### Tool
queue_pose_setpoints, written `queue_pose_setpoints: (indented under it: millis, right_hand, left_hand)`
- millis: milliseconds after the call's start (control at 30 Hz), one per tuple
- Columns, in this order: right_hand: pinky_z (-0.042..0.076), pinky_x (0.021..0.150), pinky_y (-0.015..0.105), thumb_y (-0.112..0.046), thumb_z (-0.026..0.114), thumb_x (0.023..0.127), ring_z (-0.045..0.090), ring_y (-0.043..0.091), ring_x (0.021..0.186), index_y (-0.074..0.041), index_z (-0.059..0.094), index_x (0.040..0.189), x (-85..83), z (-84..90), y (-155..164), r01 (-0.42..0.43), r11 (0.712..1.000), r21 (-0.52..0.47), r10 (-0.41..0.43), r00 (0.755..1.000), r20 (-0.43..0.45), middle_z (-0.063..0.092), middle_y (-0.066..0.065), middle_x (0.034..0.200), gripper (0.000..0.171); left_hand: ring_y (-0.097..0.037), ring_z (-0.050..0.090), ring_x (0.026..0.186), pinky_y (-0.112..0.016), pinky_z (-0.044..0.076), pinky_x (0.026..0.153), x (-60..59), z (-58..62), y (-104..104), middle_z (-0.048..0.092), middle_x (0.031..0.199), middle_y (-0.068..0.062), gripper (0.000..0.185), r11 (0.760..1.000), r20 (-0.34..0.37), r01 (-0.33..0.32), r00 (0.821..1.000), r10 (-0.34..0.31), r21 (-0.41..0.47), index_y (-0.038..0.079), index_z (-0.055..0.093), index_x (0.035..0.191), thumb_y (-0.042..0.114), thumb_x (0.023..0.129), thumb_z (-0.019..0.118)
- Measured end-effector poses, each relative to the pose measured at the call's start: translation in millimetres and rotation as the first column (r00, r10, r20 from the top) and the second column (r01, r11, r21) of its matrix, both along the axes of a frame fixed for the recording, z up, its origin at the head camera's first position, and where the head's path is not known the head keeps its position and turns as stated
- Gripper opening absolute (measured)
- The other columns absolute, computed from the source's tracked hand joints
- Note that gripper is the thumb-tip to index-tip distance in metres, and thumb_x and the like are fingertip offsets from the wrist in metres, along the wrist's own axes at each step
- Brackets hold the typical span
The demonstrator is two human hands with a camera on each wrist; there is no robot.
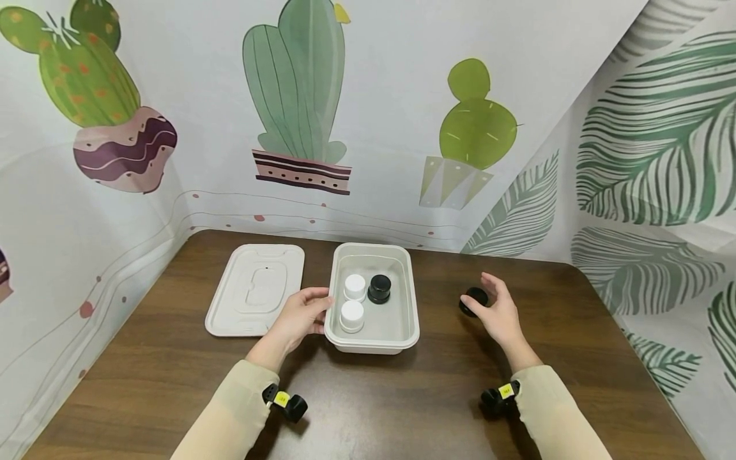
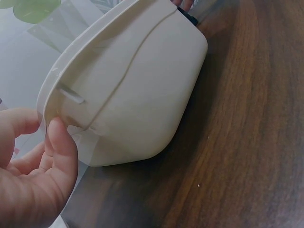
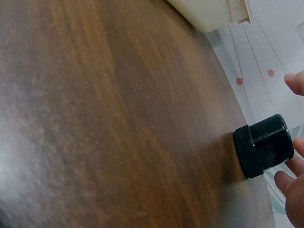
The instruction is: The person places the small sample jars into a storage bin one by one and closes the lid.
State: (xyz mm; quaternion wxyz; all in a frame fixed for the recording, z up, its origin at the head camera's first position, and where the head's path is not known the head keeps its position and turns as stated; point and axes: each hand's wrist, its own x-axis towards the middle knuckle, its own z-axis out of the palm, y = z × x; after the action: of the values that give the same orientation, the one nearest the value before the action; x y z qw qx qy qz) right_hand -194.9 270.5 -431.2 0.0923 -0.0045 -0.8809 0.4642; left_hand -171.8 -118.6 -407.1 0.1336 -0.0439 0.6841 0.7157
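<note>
Hands at tub and jar
Left hand (image 1: 300, 317) rested open against the tub (image 1: 402, 332); right hand (image 1: 499, 313), fingers spread, touched a black jar (image 1: 473, 299) on the surface (image 1: 402, 396).

From the left wrist, the tub (image 2: 128, 85) shows only its outer wall, so its inside is hidden, and its far end runs off the top edge. The left hand (image 2: 28, 175) is cut by the left and bottom edges beside the tub. From the right wrist, only a corner of the tub (image 3: 213, 12) shows at the top edge, the right hand (image 3: 292, 190) beyond the black jar (image 3: 263, 145) is mostly out of frame, and the near worktop (image 3: 71, 142) is blurred. From the head, the right hand (image 1: 500, 316) covers part of the black jar (image 1: 473, 299).
</note>
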Motion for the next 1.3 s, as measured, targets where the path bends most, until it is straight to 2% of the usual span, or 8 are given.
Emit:
queue_pose_setpoints:
  millis: [333,500,867,1100,1300]
  right_hand:
    - [0.029,0.111,0.051,-0.026,0.069,0.086,0.033,0.036,0.135,-0.002,0.03,0.143,-4.5,-7.8,-1.3,0.031,0.998,-0.05,-0.029,0.998,0.049,0.038,0.023,0.144,0.073]
    - [0.027,0.112,0.05,-0.022,0.068,0.087,0.033,0.035,0.134,0.001,0.031,0.142,-7.6,-11.6,-1.7,0.059,0.988,-0.14,-0.052,0.997,0.053,0.037,0.023,0.143,0.07]
    - [0.03,0.11,0.046,-0.015,0.071,0.083,0.041,0.033,0.126,0.004,0.041,0.135,-15.8,-22.4,-8.1,0.14,0.957,-0.254,-0.147,0.989,-0.012,0.045,0.024,0.135,0.062]
    - [0.035,0.105,0.043,-0.014,0.072,0.082,0.049,0.03,0.117,0.005,0.051,0.126,-19.3,-26.2,-15.9,0.213,0.931,-0.296,-0.24,0.969,-0.059,0.056,0.023,0.123,0.052]
    - [0.039,0.099,0.04,-0.013,0.073,0.08,0.052,0.028,0.112,0.005,0.056,0.12,-22.2,-28.8,-20.1,0.265,0.917,-0.299,-0.296,0.953,-0.06,0.06,0.023,0.116,0.046]
  left_hand:
    - [-0.013,0.061,0.065,-0.023,0.052,0.053,-1.7,-3.0,-0.4,0.065,0.091,-0.009,0.042,1.0,-0.001,-0.002,1.0,0.002,-0.008,-0.006,0.046,0.129,0.012,0.093,0.056]
    - [-0.014,0.062,0.066,-0.024,0.052,0.054,-1.9,-3.4,0.2,0.065,0.093,-0.011,0.042,1.0,0.0,-0.007,1.0,0.007,-0.004,-0.007,0.046,0.129,0.012,0.092,0.057]
    - [-0.015,0.062,0.067,-0.025,0.053,0.054,-1.9,-3.4,0.4,0.065,0.094,-0.013,0.042,1.0,0.001,-0.005,1.0,0.005,0.001,-0.007,0.046,0.129,0.012,0.092,0.056]
    - [-0.013,0.061,0.066,-0.024,0.052,0.054,-1.3,-2.1,-0.7,0.065,0.089,-0.007,0.043,1.0,0.0,0.009,1.0,-0.009,0.009,-0.007,0.045,0.13,0.012,0.093,0.056]
    - [-0.013,0.062,0.066,-0.024,0.052,0.054,-1.5,-1.7,-0.6,0.065,0.087,-0.005,0.042,1.0,0.001,0.008,1.0,-0.008,0.009,-0.007,0.046,0.129,0.012,0.093,0.056]
